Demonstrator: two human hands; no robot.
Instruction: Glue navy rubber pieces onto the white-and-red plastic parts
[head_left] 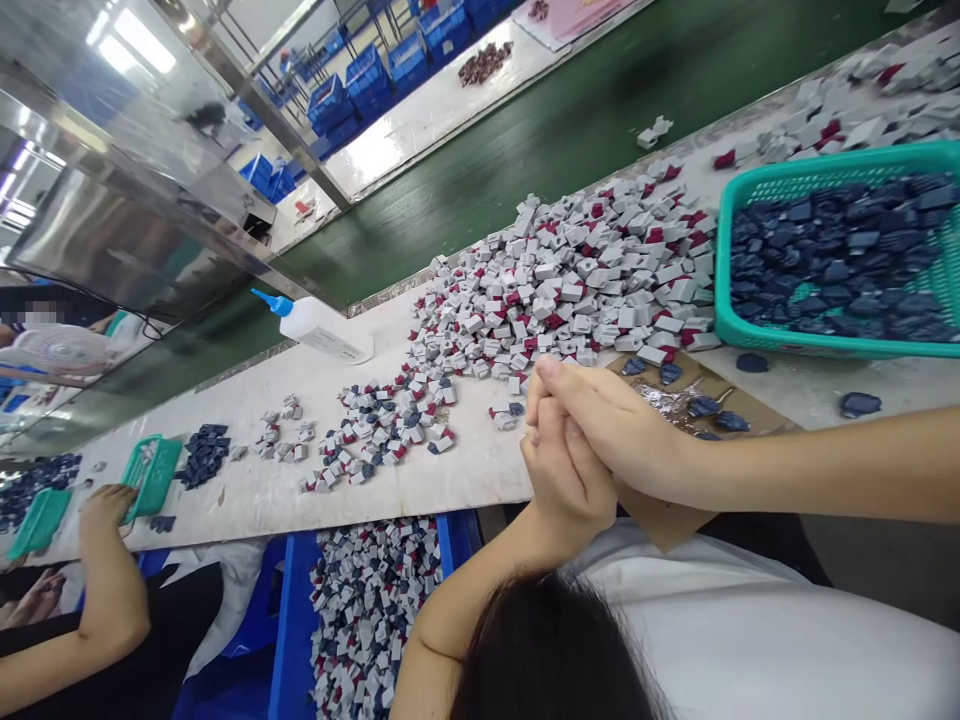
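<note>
Above the near edge of the worktable [480, 478], my two hands are pressed together. My left hand [570, 480] is closed, its fingers curled up against the other palm. My right hand [622, 415] folds over it with the thumb stretched along the top. Whatever lies between them, if anything, is hidden. Just beyond the fingertips is a small grey, red and dark blue piece [506, 415]. Under my right wrist a brown cardboard sheet [750, 405], smeared with something shiny, bears several dark blue pieces [732, 421].
A big heap of grey-and-red pieces [570, 280] lies behind my hands. To the right stands a green basket [724, 260] of dark blue pieces. Leftward are a white squeeze bottle [322, 328] and a blue crate [296, 620] below. A co-worker's hand [109, 505] touches a small green basket [154, 480].
</note>
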